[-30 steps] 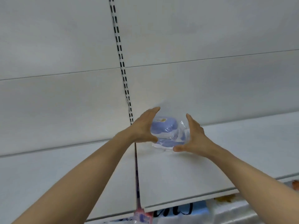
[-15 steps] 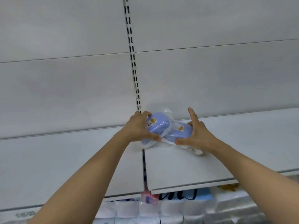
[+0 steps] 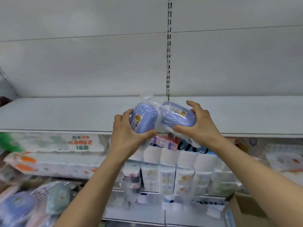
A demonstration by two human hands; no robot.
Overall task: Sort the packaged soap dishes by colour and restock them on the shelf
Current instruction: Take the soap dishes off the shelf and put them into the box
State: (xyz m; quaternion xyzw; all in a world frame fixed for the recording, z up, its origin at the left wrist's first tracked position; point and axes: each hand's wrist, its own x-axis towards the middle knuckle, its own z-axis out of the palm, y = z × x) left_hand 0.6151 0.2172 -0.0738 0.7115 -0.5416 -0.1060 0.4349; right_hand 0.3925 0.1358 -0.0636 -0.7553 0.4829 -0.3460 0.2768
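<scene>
Two blue soap dishes in clear plastic wrap are held up in front of the white shelf [image 3: 65, 115], side by side and touching. The left hand [image 3: 127, 135] curls round the left soap dish [image 3: 144, 119], and the right hand [image 3: 199, 126] grips the right soap dish [image 3: 178, 119]. Below the shelf sit packs of paper rolls [image 3: 177, 157], with more wrapped goods [image 3: 32, 205] at lower left.

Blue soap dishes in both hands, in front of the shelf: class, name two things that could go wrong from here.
1. The left hand and right hand each grip one blue soap dish through loose clear wrap; the plastic may slip or tear.
2. They are held off the shelf, so a drop could land on the paper rolls below.
</scene>
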